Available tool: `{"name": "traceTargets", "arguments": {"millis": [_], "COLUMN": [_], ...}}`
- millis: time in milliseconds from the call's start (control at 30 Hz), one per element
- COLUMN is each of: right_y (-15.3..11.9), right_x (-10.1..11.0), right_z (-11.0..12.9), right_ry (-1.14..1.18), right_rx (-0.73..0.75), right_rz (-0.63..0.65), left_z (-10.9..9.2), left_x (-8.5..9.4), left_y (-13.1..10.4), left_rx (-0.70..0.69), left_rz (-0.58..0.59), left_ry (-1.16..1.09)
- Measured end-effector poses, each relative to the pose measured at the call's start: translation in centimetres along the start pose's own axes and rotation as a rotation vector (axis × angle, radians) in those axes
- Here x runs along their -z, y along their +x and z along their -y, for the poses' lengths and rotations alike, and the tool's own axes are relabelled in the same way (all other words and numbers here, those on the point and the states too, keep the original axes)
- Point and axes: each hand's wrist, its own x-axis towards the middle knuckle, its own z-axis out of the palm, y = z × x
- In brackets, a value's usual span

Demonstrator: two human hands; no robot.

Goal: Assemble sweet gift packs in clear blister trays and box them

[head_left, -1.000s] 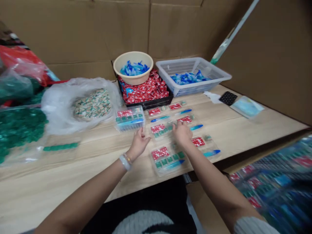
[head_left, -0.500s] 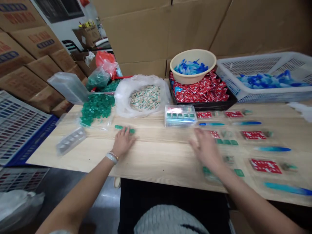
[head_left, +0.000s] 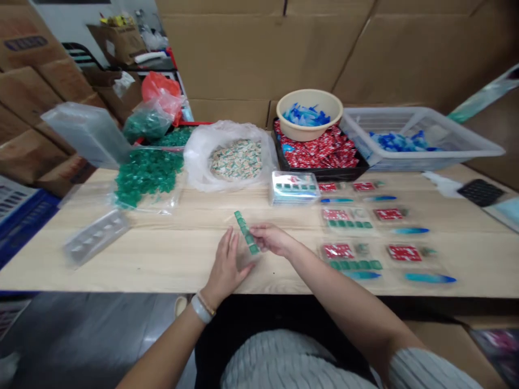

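My right hand (head_left: 270, 237) pinches a strip of green squares (head_left: 244, 229), which slants over the middle of the wooden table. Just left of the strip, my left hand (head_left: 229, 265) has its fingers apart and its palm turned toward it; no object shows in it. Toward the right lie clear trays with red packets (head_left: 338, 250), rows of green squares (head_left: 357, 265) and blue pointed pieces (head_left: 430, 277). A stack of filled clear cases (head_left: 294, 189) stands behind my right hand.
Green pieces (head_left: 148, 175) lie heaped at the left, near an empty moulded tray (head_left: 96, 237). Behind are a bag of small packets (head_left: 237, 159), a cream bowl (head_left: 310, 129) over red packets, and a white basket (head_left: 430, 158).
My right hand has moved left from beside the trays and taken hold of the green strip. The strip has turned and moved right. My left hand has shifted right and nearer my body.
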Motion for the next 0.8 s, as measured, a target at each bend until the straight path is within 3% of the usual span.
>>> {"name": "traceTargets", "arguments": {"millis": [100,200,300,400,500,567,633,733,800], "right_y": [-3.3,-7.0,-10.8,-13.8,-14.2,-12.4,-9.3,-5.0,-3.4], "right_x": [3.8,8.4,14.2,21.6,29.1,32.5,34.0,33.5,32.6], "right_z": [-0.4,-1.2,-2.3,-2.9,-2.3,-1.5,-0.8,-0.8,-1.6], "right_ry": [0.437,0.567,0.522,0.33,0.043,-0.239,-0.617,-1.158,-1.375], "right_rx": [0.027,0.122,0.26,0.457,0.59,0.641,0.641,0.534,0.482], "right_rz": [-0.029,-0.226,-0.477,-0.804,-1.044,-1.045,-0.953,-0.756,-0.608], "left_z": [-2.5,-5.4,-8.2,-10.7,-12.9,-14.2,-15.1,-15.5,-15.4], "left_x": [-0.9,-2.7,-4.3,-5.5,-7.5,-9.7,-12.2,-15.3,-16.6], "left_y": [2.8,7.0,11.2,14.5,16.8,17.9,18.8,19.8,20.2], "left_rx": [-0.139,-0.249,-0.235,-0.206,-0.216,-0.244,-0.243,-0.182,-0.205], "left_rz": [-0.046,0.001,0.096,0.194,0.281,0.346,0.35,0.223,0.19], "left_ry": [-0.018,-0.08,-0.179,-0.279,-0.327,-0.33,-0.304,-0.214,-0.144]}}
